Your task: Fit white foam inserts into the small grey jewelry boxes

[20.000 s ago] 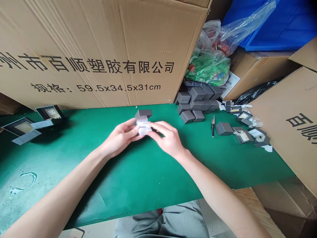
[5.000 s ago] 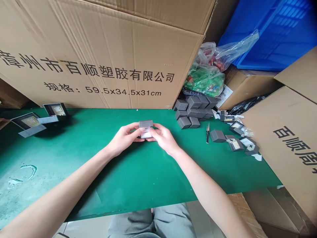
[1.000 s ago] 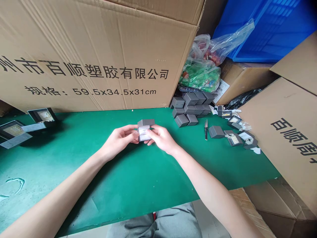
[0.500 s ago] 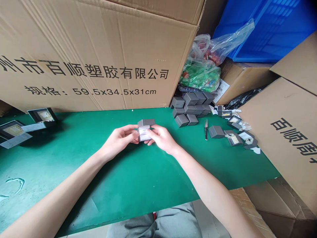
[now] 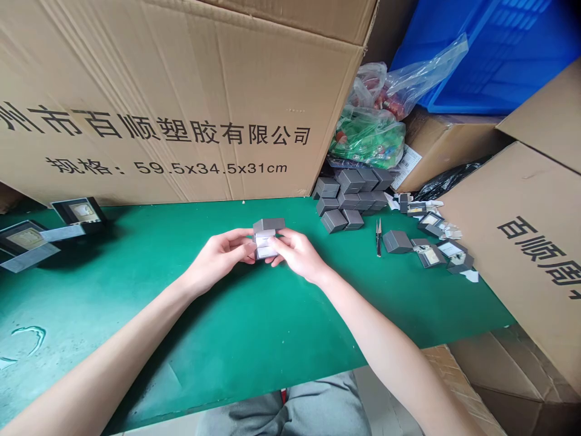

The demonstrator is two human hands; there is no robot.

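A small grey jewellery box [image 5: 269,225] is held between my two hands, its lid raised and a pale lining showing inside. From the left, my left hand [image 5: 228,248] grips its side, with the thumb near the front. On the other side, my right hand [image 5: 296,251] has its thumb against the pale inside and its fingers behind and under the box. Tweezers [image 5: 378,237] lie on the green table [image 5: 218,345] to the right, beside a closed grey box [image 5: 397,241]. Whether anything small sits in the lining is too fine to tell.
Stacked grey boxes [image 5: 348,200] stand at the back right, with opened boxes [image 5: 428,254] and paper scraps nearby. More opened boxes [image 5: 27,239] sit at the far left. A large carton [image 5: 181,79] walls the back; bagged items [image 5: 370,142] and a blue crate [image 5: 490,60] are behind right.
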